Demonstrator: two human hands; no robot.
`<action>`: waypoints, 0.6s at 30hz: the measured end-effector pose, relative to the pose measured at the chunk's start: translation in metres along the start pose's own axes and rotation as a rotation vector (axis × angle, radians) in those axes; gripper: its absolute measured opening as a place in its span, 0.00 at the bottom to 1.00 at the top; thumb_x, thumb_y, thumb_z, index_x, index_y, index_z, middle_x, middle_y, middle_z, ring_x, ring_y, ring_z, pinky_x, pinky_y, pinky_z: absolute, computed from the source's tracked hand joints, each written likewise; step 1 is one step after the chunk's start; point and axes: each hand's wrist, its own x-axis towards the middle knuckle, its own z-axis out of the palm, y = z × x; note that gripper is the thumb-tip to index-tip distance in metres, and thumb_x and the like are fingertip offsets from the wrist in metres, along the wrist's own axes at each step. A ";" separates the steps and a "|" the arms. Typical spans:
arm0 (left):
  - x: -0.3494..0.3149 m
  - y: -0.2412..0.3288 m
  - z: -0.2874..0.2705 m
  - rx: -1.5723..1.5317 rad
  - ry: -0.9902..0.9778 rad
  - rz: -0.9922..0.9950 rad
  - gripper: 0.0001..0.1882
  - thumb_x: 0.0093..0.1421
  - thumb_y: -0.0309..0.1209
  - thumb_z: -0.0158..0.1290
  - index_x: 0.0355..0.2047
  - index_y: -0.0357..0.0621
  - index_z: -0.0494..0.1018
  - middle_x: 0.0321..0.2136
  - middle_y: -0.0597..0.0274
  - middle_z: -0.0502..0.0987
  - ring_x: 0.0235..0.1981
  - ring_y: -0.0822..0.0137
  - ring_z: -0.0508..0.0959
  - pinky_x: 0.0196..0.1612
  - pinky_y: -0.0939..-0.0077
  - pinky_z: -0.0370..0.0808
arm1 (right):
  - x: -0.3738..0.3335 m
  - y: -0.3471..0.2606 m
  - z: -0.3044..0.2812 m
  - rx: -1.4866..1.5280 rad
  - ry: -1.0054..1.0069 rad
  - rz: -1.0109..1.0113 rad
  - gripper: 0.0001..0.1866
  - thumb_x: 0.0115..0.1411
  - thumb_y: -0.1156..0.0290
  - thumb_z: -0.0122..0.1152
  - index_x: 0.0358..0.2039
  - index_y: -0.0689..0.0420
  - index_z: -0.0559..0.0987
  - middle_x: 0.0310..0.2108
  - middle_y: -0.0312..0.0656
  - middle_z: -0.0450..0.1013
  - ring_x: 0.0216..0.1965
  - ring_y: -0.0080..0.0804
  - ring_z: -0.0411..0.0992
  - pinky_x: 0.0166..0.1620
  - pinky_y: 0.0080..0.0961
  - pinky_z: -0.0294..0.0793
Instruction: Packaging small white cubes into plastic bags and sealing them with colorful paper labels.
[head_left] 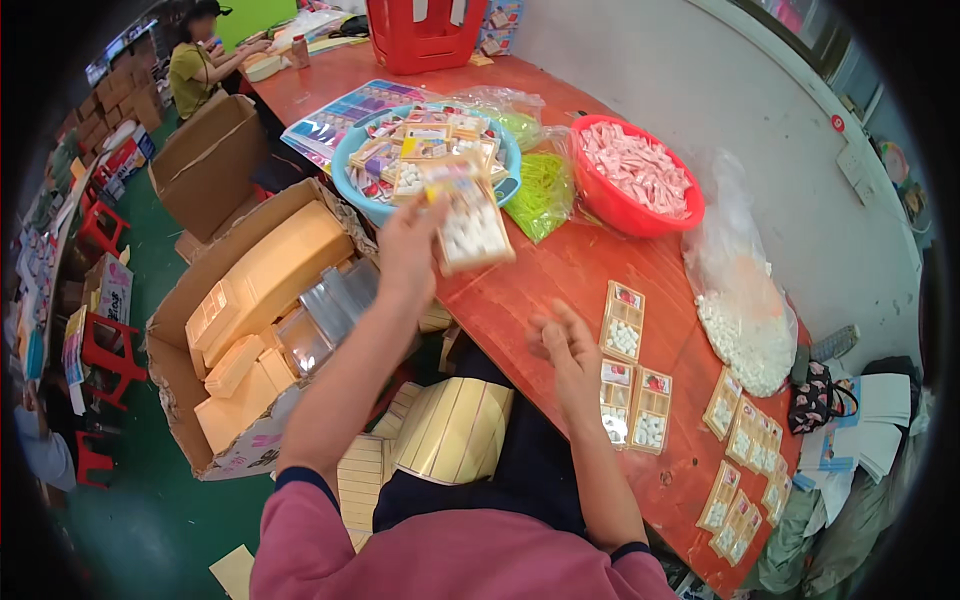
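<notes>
My left hand [408,248] grips a small tan compartment box [474,225] with white pieces in it, tilted over the near edge of a blue basin [347,150]. Motion blurs the box, and I cannot tell whether it is one or several together. The basin is heaped with similar filled boxes [428,140]. Over the table's near edge, my right hand [567,352] hangs with its fingers loosely bent and apart, nothing visible in them. Just right of it lie three boxes, among them an upper box [623,322] and a lower right box [652,410], each holding white balls.
Pink packets fill a red basin [685,215] near the wall. A clear bag of white balls [745,330] lies farther right, with several more boxes [752,435] nearby. At left stands a carton [180,400] of tan trays. Another person [197,70] sits at the far end.
</notes>
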 end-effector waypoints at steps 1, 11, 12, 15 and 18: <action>0.027 0.008 -0.005 0.033 0.074 0.091 0.18 0.58 0.28 0.54 0.46 0.30 0.69 0.32 0.61 0.77 0.28 0.74 0.76 0.30 0.82 0.74 | -0.004 0.000 -0.004 -0.021 -0.047 0.051 0.25 0.64 0.66 0.50 0.58 0.65 0.60 0.42 0.45 0.73 0.39 0.26 0.73 0.44 0.21 0.73; 0.206 0.050 -0.116 2.010 -0.016 0.538 0.16 0.57 0.38 0.44 0.31 0.43 0.78 0.27 0.49 0.79 0.30 0.55 0.80 0.33 0.60 0.75 | -0.049 0.019 -0.028 -0.101 -0.094 0.258 0.18 0.63 0.69 0.52 0.51 0.63 0.68 0.35 0.41 0.75 0.33 0.22 0.73 0.36 0.17 0.73; 0.227 0.069 -0.165 2.258 -0.134 0.756 0.18 0.58 0.40 0.41 0.31 0.45 0.78 0.31 0.51 0.79 0.32 0.51 0.79 0.35 0.56 0.74 | -0.050 0.017 -0.023 -0.124 -0.150 0.224 0.17 0.63 0.71 0.52 0.51 0.64 0.68 0.36 0.43 0.75 0.32 0.24 0.74 0.36 0.18 0.73; 0.217 0.056 -0.150 1.678 0.075 0.401 0.22 0.59 0.47 0.39 0.40 0.47 0.76 0.39 0.50 0.77 0.43 0.51 0.76 0.46 0.60 0.70 | -0.055 0.010 -0.035 -0.209 -0.113 0.207 0.15 0.63 0.72 0.52 0.49 0.64 0.70 0.34 0.39 0.75 0.34 0.21 0.73 0.38 0.17 0.73; 0.181 0.071 -0.135 1.634 0.145 0.674 0.24 0.60 0.48 0.47 0.49 0.46 0.72 0.44 0.54 0.76 0.45 0.60 0.76 0.48 0.69 0.69 | -0.053 0.006 -0.056 -0.515 -0.050 -0.025 0.11 0.61 0.73 0.54 0.41 0.63 0.75 0.32 0.39 0.75 0.31 0.21 0.72 0.36 0.18 0.72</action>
